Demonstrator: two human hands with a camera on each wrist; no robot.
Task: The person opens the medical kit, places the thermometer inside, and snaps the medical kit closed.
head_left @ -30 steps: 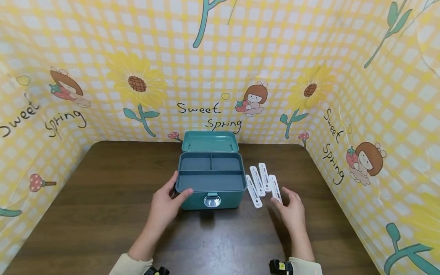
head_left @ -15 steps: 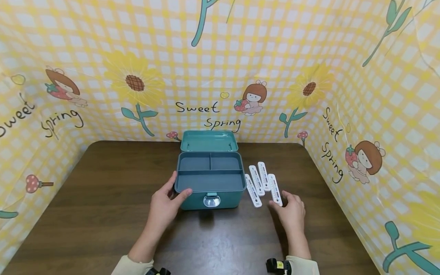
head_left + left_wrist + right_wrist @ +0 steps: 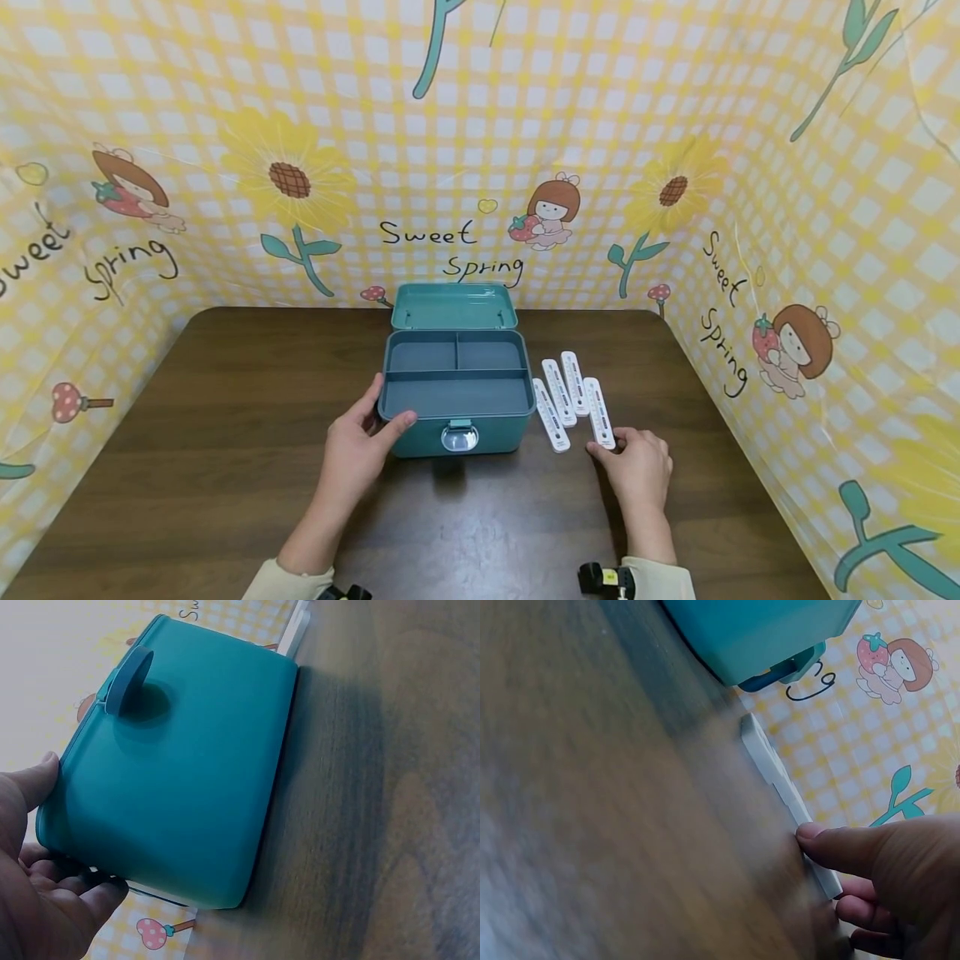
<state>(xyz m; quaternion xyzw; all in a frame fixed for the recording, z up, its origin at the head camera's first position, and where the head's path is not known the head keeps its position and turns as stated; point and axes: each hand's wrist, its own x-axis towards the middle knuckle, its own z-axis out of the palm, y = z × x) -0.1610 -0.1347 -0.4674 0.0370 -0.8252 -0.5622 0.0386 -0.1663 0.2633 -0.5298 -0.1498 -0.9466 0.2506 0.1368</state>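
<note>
A teal storage box (image 3: 420, 435) stands in the middle of the table with its lid (image 3: 454, 307) tipped back and a blue-grey divided tray (image 3: 455, 393) inside. My left hand (image 3: 352, 446) holds its front left corner, thumb at the front rim and fingers along the side. Several slim white test cassettes (image 3: 558, 392) lie beside the box on the right. At the near end of the rightmost test cassette (image 3: 597, 408), my right hand (image 3: 637, 467) pinches with thumb and fingers. In the right wrist view the thumb (image 3: 832, 844) presses against a cassette's edge.
A round clear clasp (image 3: 460, 437) sits on the box front. The dark wooden table (image 3: 225, 433) is walled at the back and sides by a yellow checked cloth (image 3: 420, 150) with printed flowers and figures.
My right hand has shifted slightly toward me, its thumb moving from the side of the rightmost test cassette to its near end. The left hand stays on the box corner.
</note>
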